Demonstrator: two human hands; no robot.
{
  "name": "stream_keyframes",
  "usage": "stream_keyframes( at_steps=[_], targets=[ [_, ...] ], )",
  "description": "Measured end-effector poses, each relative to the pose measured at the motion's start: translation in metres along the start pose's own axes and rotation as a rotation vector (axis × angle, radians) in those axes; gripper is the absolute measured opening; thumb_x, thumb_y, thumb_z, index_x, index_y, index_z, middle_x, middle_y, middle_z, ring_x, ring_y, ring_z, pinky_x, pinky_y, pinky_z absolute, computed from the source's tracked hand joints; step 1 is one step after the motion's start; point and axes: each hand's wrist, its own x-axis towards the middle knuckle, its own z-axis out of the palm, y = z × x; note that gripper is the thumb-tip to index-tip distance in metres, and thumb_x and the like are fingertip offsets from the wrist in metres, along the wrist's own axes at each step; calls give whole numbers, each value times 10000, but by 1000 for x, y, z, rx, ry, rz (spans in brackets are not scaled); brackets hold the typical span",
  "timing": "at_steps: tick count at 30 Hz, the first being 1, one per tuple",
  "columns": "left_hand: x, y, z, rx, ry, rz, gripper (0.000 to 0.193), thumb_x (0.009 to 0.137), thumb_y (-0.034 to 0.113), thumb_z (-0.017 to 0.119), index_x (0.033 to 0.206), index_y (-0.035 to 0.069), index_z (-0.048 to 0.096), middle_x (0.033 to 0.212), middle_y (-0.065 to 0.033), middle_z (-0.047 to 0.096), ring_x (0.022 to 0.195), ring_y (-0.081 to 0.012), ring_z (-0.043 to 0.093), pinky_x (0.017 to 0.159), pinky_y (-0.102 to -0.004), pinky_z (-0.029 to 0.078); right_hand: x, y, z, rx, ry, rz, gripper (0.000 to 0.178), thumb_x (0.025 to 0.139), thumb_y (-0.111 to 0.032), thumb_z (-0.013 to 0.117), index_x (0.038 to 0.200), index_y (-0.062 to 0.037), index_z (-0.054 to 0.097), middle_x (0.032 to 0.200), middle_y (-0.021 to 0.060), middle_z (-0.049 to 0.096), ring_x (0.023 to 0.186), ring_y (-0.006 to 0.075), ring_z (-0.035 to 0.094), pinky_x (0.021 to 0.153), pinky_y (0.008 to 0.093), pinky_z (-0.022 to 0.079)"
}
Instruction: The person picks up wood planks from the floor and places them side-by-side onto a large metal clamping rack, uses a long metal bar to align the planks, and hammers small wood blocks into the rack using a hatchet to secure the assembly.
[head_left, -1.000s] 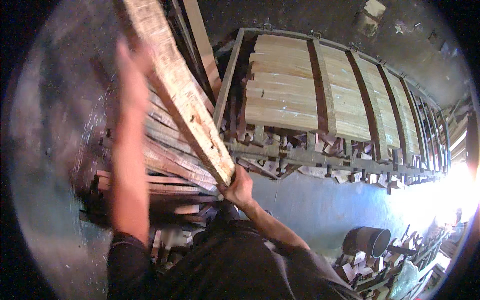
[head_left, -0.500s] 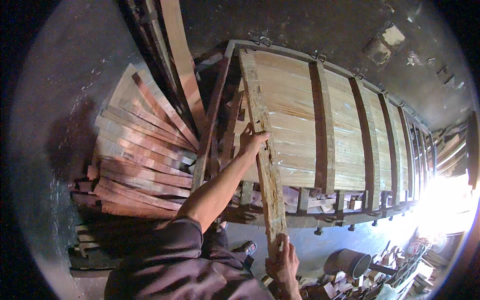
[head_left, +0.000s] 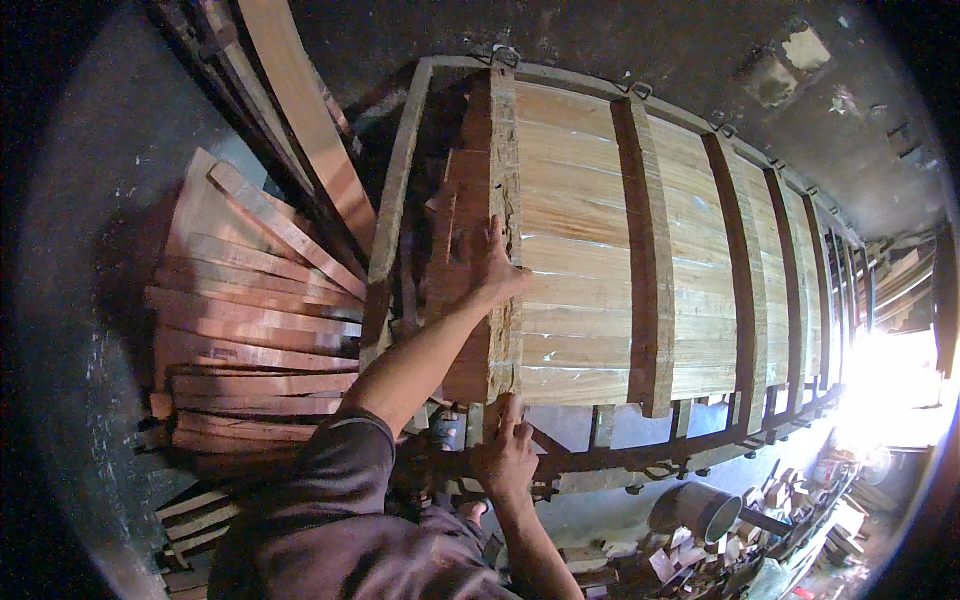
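the frame (head_left: pixel 398 190) holds pale boards (head_left: pixel 575 220); the drum's (head_left: pixel 678 508) contents are too dark to make out. the beam (head_left: pixel 505 170) lies at the boards' left edge, long axis running away from the person. the left hand (head_left: pixel 502 272) spreads over it, hiding part; the right hand (head_left: pixel 508 455) touches its near end, grip unclear.

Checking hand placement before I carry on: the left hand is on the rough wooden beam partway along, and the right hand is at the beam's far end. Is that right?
Not quite: the head view shows the right hand at the near end of the rough wooden beam, not the far end. The left hand is on it partway along, as you said.
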Motion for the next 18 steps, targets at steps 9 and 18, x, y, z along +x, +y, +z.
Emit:
stream_keyframes(
  at_steps=[9, 18],
  targets=[
    [5, -14, -6, -23, 26, 108, 947, 588, 192, 774, 1431, -32, 407, 1391, -255, 458, 1310, -412, 387, 1125, -489, 321, 4, 1, 0, 20, -24, -15, 1009, 706, -202, 731, 1581, -102, 241, 1169, 262, 579, 916, 429, 653, 678, 498, 578],
    [14, 1, -23, -71, -97, 49, 1198, 627, 224, 883, 1552, -12, 158, 1471, -233, 447, 1354, -334, 448, 1130, -390, 389, 12, 83, -6, 1490, -443, 450, 748, 1008, -203, 606, 1593, 2, 187, 1050, 65, 651, 865, 168, 611, 835, 361, 516]
  ],
)
